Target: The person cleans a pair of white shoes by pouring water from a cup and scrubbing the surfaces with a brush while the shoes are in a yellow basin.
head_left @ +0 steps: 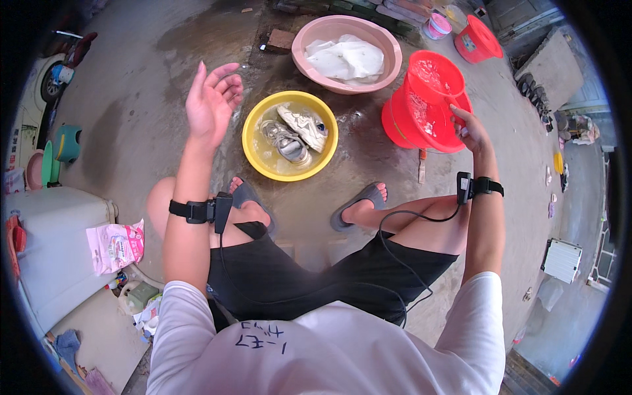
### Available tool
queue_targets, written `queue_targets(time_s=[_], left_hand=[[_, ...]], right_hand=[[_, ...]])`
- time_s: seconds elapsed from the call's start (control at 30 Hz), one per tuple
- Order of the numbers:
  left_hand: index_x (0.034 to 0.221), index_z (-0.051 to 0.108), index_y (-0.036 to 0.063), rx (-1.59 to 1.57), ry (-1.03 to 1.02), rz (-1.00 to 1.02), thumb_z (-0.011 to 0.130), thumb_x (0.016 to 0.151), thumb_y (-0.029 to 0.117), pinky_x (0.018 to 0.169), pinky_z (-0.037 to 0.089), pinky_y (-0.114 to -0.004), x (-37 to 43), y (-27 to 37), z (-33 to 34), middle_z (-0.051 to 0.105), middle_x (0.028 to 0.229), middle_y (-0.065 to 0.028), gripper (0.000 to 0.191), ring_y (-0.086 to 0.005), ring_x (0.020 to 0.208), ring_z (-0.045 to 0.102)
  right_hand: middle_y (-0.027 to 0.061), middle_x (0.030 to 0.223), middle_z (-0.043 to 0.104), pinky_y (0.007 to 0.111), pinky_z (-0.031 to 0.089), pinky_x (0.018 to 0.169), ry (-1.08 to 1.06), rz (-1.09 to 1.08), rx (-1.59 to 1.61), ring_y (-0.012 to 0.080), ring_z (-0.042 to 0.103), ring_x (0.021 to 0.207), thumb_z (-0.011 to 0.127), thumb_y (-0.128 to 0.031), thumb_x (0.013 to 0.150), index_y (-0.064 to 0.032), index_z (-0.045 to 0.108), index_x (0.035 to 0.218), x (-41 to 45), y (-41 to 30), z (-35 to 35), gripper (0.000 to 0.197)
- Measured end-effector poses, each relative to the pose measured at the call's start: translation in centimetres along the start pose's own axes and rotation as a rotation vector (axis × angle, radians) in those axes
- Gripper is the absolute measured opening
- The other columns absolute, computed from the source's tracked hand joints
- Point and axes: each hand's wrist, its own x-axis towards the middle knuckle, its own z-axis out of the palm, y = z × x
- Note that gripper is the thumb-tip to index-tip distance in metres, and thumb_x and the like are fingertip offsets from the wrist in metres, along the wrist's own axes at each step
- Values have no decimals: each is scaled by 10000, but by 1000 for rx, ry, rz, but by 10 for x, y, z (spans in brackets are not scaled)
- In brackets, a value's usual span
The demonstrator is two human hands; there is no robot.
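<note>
My right hand (473, 132) grips the handle of a red plastic dipper (434, 95) that has water in it. The dipper is over a red bucket (394, 123), whose water shows below it. My left hand (216, 106) is raised, palm turned inward and fingers apart, with nothing in it. Between the hands, a yellow basin (289, 176) on the floor contains cloudy water. A white sneaker (307, 131) and a grey-and-white laced shoe (290, 147) lie in that water. Behind it, a pink basin (340, 90) contains white cloth (348, 57), partly in water.
A wooden-handled brush (422, 167) lies below the bucket. A brick (280, 39) is beside the pink basin. Farther right stand a lidded red bucket (478, 40) and a small pink tub (437, 26). At left, a pink bag (117, 247) rests on a white appliance (54, 256).
</note>
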Motion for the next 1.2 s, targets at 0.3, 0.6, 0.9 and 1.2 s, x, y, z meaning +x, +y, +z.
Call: queue_targets(time_s=[0.3, 0.6, 0.9, 1.2], left_hand=[[1182, 537, -22, 17, 26, 16, 425, 957, 505, 754, 437, -280, -8, 5, -5, 580, 911, -74, 584, -163, 839, 538], [1192, 519, -31, 28, 41, 21, 425, 955, 507, 770, 438, -288, -9, 9, -14, 575, 921, -84, 595, -168, 844, 533], [1185, 524, -28, 40, 17, 0, 420, 957, 500, 778, 440, -287, -5, 6, -13, 567, 935, -82, 584, -169, 855, 529], [1180, 529, -25, 64, -3, -5, 409, 965, 495, 781, 452, -276, -3, 0, -8, 580, 921, -73, 576, -158, 848, 545]], right_hand=[[-26, 727, 570, 147, 335, 427, -311, 74, 87, 31, 473, 512, 668, -242, 892, -61, 631, 957, -15, -9, 88, 196], [-20, 679, 570, 185, 346, 442, -452, 137, -188, 51, 479, 515, 695, -209, 868, -46, 668, 987, 19, 66, 183, 204], [59, 701, 636, 296, 464, 541, -339, -239, -643, 138, 579, 563, 721, -235, 805, -16, 670, 1073, 23, 119, 209, 349], [203, 928, 676, 446, 521, 776, -178, -599, -1024, 353, 659, 884, 711, -291, 778, -111, 643, 1154, 0, 103, 213, 422]])
